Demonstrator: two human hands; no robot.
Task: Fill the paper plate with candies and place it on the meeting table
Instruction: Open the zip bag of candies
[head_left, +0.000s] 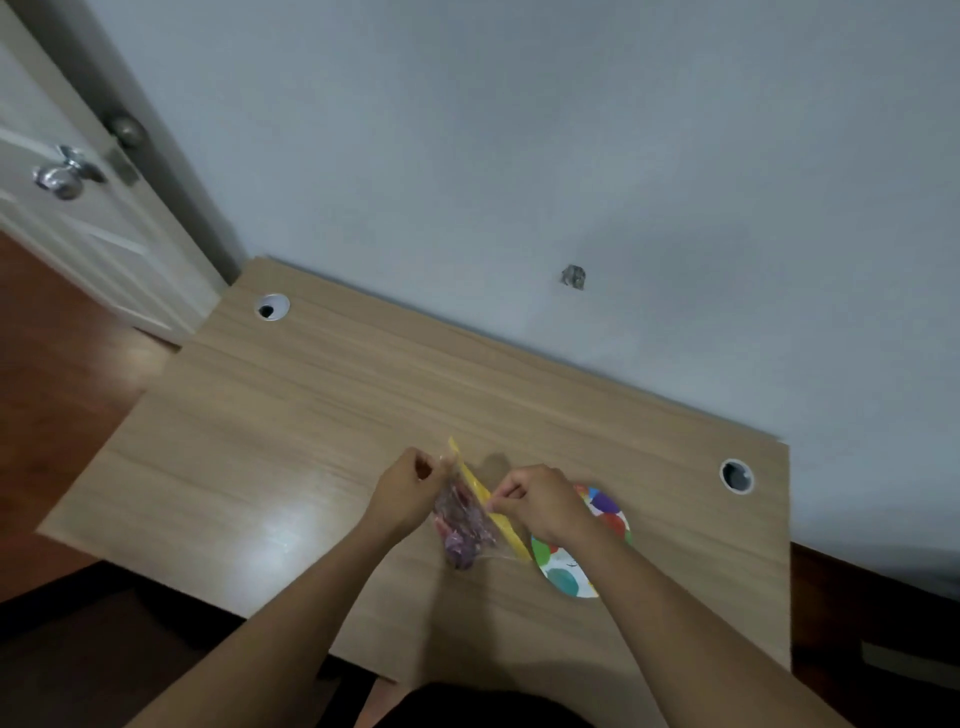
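Pinching candy bag in both grips, left hand, right hand, beside paper plate

Dim, soft blur, glare on desk, edges warped

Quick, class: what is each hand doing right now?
Left hand: closed on the candy bag.
Right hand: closed on the bag's yellow strip.

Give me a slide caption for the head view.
Both hands pull open a candy bag beside a paper plate.
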